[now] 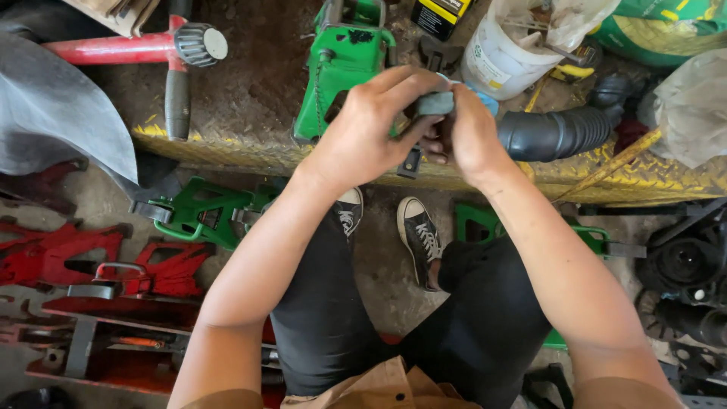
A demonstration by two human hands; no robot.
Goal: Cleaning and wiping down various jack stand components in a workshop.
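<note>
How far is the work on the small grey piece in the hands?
Done: nothing shows as finished. In hand: left hand and right hand pinch a small grey piece above the green jack. Left: it is joined to nothing visible; more cannot be told.

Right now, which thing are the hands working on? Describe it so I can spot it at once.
Start at the yellow checker-plate ledge across the top, then the green metal tool lying on it. Just in front, the left hand and right hand pinch a small grey-blue pad, the only soft, pale piece among hard painted metal.
</note>
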